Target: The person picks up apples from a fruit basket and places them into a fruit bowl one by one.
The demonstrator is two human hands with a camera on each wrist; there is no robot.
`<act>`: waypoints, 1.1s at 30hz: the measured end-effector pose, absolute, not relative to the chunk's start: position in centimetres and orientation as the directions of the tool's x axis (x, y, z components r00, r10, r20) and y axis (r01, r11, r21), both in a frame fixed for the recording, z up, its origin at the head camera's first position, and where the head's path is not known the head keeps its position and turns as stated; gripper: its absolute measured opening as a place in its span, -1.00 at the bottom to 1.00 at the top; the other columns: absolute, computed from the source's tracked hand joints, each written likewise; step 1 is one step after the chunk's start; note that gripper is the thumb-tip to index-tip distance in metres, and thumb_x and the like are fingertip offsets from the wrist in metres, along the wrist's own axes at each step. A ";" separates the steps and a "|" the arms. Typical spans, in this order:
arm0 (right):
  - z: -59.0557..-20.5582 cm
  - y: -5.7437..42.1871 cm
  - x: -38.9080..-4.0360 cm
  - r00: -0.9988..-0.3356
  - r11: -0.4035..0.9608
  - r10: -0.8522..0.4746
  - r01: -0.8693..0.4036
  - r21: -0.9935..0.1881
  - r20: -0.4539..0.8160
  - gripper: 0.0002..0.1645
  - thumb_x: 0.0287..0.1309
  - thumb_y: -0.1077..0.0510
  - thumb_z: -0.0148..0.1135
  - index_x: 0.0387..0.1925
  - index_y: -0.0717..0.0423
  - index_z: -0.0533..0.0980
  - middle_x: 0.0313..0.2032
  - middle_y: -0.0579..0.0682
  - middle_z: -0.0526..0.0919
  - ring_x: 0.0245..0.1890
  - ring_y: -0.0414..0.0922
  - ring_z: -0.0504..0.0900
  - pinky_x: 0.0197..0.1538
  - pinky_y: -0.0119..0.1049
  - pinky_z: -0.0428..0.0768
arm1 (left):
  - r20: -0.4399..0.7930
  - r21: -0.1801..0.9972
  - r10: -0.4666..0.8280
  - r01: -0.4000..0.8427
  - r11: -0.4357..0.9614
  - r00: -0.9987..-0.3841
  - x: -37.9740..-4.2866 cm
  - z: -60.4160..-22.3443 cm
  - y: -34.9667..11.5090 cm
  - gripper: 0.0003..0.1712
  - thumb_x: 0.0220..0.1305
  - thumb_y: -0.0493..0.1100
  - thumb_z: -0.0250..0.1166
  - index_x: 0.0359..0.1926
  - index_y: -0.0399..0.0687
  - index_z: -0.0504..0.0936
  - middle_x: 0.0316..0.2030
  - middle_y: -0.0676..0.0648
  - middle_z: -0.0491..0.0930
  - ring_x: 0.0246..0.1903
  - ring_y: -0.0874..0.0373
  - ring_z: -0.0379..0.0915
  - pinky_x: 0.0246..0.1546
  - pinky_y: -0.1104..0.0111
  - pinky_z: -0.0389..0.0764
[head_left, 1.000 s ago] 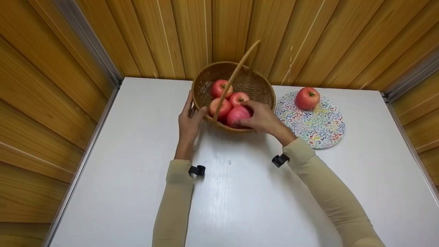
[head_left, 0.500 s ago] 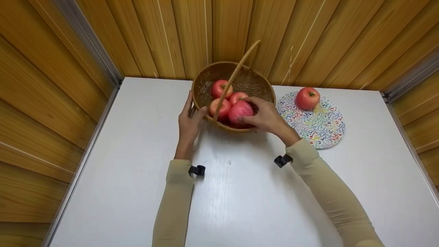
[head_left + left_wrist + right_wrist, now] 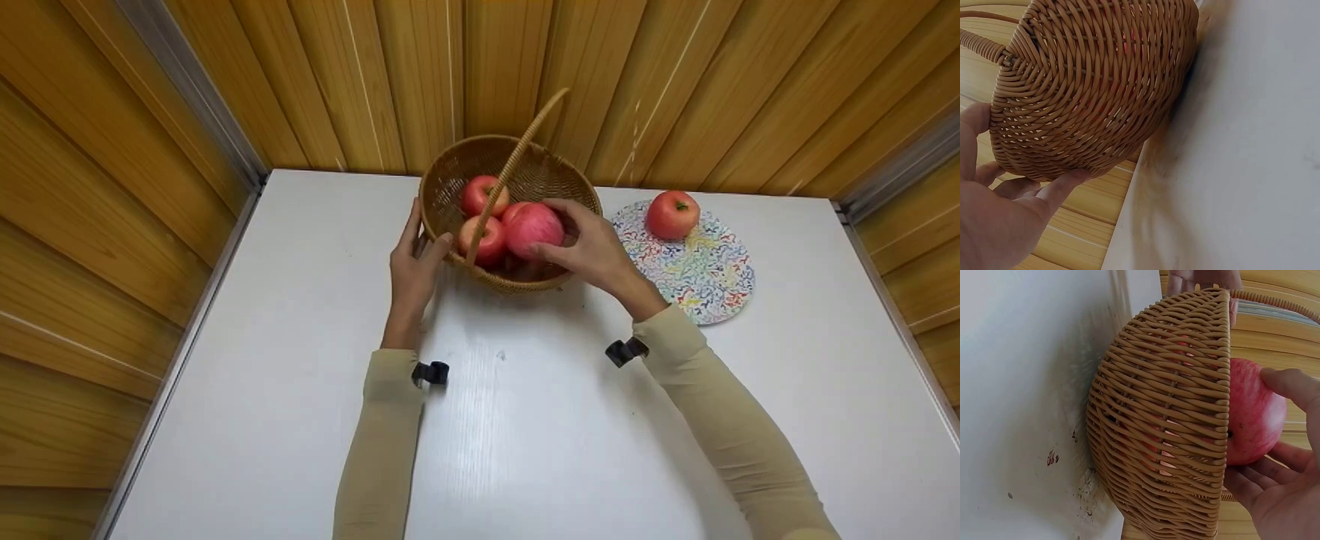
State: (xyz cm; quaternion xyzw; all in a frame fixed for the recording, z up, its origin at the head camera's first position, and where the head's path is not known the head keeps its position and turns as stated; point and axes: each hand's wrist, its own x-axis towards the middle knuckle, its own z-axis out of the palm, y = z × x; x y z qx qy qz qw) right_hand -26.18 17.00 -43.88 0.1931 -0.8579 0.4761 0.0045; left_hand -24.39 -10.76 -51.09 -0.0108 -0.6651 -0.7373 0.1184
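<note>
A brown wicker basket (image 3: 564,184) with a tall hoop handle (image 3: 517,157) stands at the back of the table. My left hand (image 3: 411,270) holds its left side, thumb at the rim and fingers along the outer wall. Between the thumb and fingers of my right hand (image 3: 600,251) is a pinkish-red apple (image 3: 535,229). In the right wrist view this apple (image 3: 1255,410) shows partly above the basket's rim. Two red apples (image 3: 480,196) lie on the left inside the basket, near the handle, and another is mostly hidden behind the held one.
To the basket's right lies a flat round plate (image 3: 697,285) with a multicoloured speckled pattern. One red apple (image 3: 673,215) sits near its back edge. Wood-look panels (image 3: 502,67) rise behind the white table (image 3: 510,450) and at both sides.
My right hand has lifted the pinkish-red apple from the basket's front, moving it up and slightly right, toward the back. My left hand and the basket have stayed in place.
</note>
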 end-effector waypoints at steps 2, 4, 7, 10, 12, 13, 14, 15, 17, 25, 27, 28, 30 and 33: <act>-43.8 17.2 -26.2 -0.924 0.461 -0.319 -0.344 -0.818 0.208 -0.15 0.19 0.17 0.61 0.45 0.24 0.44 0.31 0.16 0.57 0.24 0.04 0.61 0.31 -0.01 0.60 | 0.173 0.978 -0.161 0.188 -0.088 -0.972 -24.4 -51.1 -10.8 -0.10 0.50 -0.08 0.38 0.70 0.15 0.15 0.64 0.03 0.11 0.56 -0.02 0.16 0.31 0.26 0.54; -43.7 17.4 -26.2 -0.924 0.457 -0.311 -0.350 -0.818 0.222 -0.14 0.19 0.17 0.61 0.46 0.23 0.44 0.32 0.16 0.56 0.24 0.03 0.60 0.31 0.00 0.60 | 0.170 0.978 -0.162 0.186 -0.090 -0.972 -24.4 -51.1 -10.8 -0.10 0.49 -0.08 0.39 0.70 0.14 0.15 0.64 0.03 0.11 0.55 -0.01 0.17 0.32 0.27 0.53; -43.6 17.8 -26.1 -0.924 0.453 -0.301 -0.355 -0.817 0.235 -0.14 0.20 0.15 0.60 0.47 0.20 0.43 0.33 0.13 0.56 0.26 0.00 0.58 0.32 -0.01 0.59 | 0.162 0.980 -0.165 0.179 -0.091 -0.973 -24.4 -51.1 -10.8 -0.11 0.50 -0.08 0.39 0.69 0.17 0.17 0.64 0.04 0.12 0.55 0.00 0.18 0.32 0.28 0.53; -43.6 18.1 -26.0 -0.925 0.444 -0.294 -0.354 -0.823 0.240 -0.12 0.21 0.12 0.60 0.48 0.17 0.42 0.35 0.12 0.55 0.29 -0.02 0.55 0.34 -0.02 0.58 | 0.158 0.980 -0.167 0.175 -0.095 -0.973 -24.4 -51.1 -10.8 -0.12 0.50 -0.09 0.38 0.69 0.20 0.18 0.64 0.04 0.11 0.55 -0.01 0.18 0.31 0.26 0.54; -43.5 18.4 -26.0 -0.928 0.438 -0.288 -0.348 -0.829 0.238 -0.12 0.22 0.09 0.60 0.49 0.15 0.41 0.35 0.11 0.55 0.30 -0.02 0.55 0.35 0.00 0.57 | 0.159 0.979 -0.165 0.177 -0.101 -0.974 -24.4 -51.1 -10.8 -0.13 0.50 -0.10 0.37 0.69 0.21 0.18 0.64 0.04 0.11 0.55 -0.01 0.18 0.31 0.25 0.54; -43.4 18.4 -26.0 -0.930 0.435 -0.284 -0.343 -0.833 0.235 -0.11 0.22 0.07 0.60 0.49 0.13 0.41 0.36 0.10 0.55 0.31 -0.02 0.54 0.35 0.01 0.57 | 0.159 0.979 -0.164 0.177 -0.103 -0.973 -24.4 -51.1 -10.8 -0.13 0.51 -0.11 0.37 0.69 0.21 0.18 0.64 0.04 0.11 0.55 -0.01 0.17 0.31 0.25 0.54; -43.4 18.5 -26.0 -0.931 0.426 -0.281 -0.339 -0.839 0.233 -0.10 0.22 0.06 0.61 0.50 0.13 0.41 0.36 0.09 0.54 0.31 -0.01 0.54 0.36 0.01 0.56 | 0.160 0.978 -0.165 0.178 -0.106 -0.973 -24.4 -51.1 -10.7 -0.13 0.50 -0.11 0.37 0.69 0.21 0.18 0.64 0.04 0.11 0.55 -0.02 0.18 0.31 0.25 0.54; -43.4 18.6 -26.0 -0.933 0.420 -0.275 -0.335 -0.843 0.233 -0.10 0.21 0.04 0.61 0.50 0.11 0.41 0.36 0.08 0.55 0.32 -0.02 0.53 0.36 0.01 0.56 | 0.160 0.978 -0.166 0.179 -0.107 -0.973 -24.4 -51.1 -10.7 -0.13 0.50 -0.12 0.37 0.69 0.22 0.18 0.64 0.04 0.11 0.55 -0.01 0.17 0.30 0.26 0.54; -43.2 18.7 -25.9 -0.935 0.402 -0.265 -0.330 -0.854 0.237 -0.10 0.20 0.03 0.62 0.49 0.09 0.42 0.36 0.06 0.55 0.34 -0.04 0.52 0.38 -0.01 0.54 | 0.162 0.977 -0.163 0.182 -0.113 -0.973 -24.4 -51.1 -10.7 -0.13 0.50 -0.12 0.37 0.68 0.24 0.18 0.64 0.04 0.10 0.55 -0.01 0.17 0.30 0.26 0.54; -42.9 19.0 -26.1 -0.912 0.303 -0.247 -0.393 -0.868 0.327 -0.12 0.18 0.21 0.62 0.46 0.25 0.42 0.34 0.14 0.56 0.36 -0.05 0.53 0.39 -0.16 0.52 | 0.187 0.974 -0.167 0.205 -0.098 -0.968 -24.4 -51.1 -10.7 -0.11 0.49 -0.09 0.39 0.69 0.19 0.17 0.64 0.01 0.10 0.56 -0.06 0.15 0.31 0.25 0.54; -42.8 19.2 -26.0 -0.910 0.308 -0.238 -0.402 -0.862 0.339 -0.12 0.18 0.23 0.61 0.47 0.28 0.40 0.35 0.16 0.54 0.38 -0.03 0.52 0.40 -0.14 0.51 | 0.190 0.974 -0.167 0.207 -0.094 -0.967 -24.4 -51.2 -10.8 -0.11 0.49 -0.09 0.39 0.69 0.18 0.16 0.64 0.01 0.10 0.56 -0.05 0.16 0.31 0.27 0.54; -42.7 19.2 -26.0 -0.911 0.317 -0.233 -0.401 -0.859 0.339 -0.12 0.19 0.24 0.60 0.47 0.29 0.39 0.37 0.17 0.53 0.39 -0.01 0.52 0.40 -0.13 0.51 | 0.192 0.973 -0.166 0.209 -0.094 -0.967 -24.4 -51.2 -10.8 -0.11 0.49 -0.10 0.39 0.69 0.18 0.16 0.64 0.01 0.10 0.56 -0.05 0.15 0.31 0.27 0.54; -42.6 19.4 -26.0 -0.913 0.326 -0.222 -0.400 -0.857 0.342 -0.11 0.19 0.25 0.60 0.47 0.31 0.38 0.38 0.17 0.50 0.39 0.02 0.52 0.41 -0.10 0.51 | 0.195 0.973 -0.164 0.212 -0.093 -0.967 -24.4 -51.2 -10.8 -0.11 0.50 -0.10 0.38 0.69 0.17 0.16 0.64 0.01 0.10 0.56 -0.04 0.16 0.31 0.28 0.53; -42.5 19.7 -26.1 -0.908 0.317 -0.206 -0.414 -0.854 0.364 -0.13 0.18 0.28 0.59 0.46 0.33 0.39 0.39 0.17 0.49 0.38 0.05 0.53 0.41 -0.10 0.50 | 0.199 0.972 -0.163 0.216 -0.093 -0.966 -24.4 -51.2 -10.8 -0.11 0.50 -0.12 0.38 0.69 0.11 0.15 0.65 -0.01 0.09 0.56 -0.04 0.16 0.31 0.28 0.53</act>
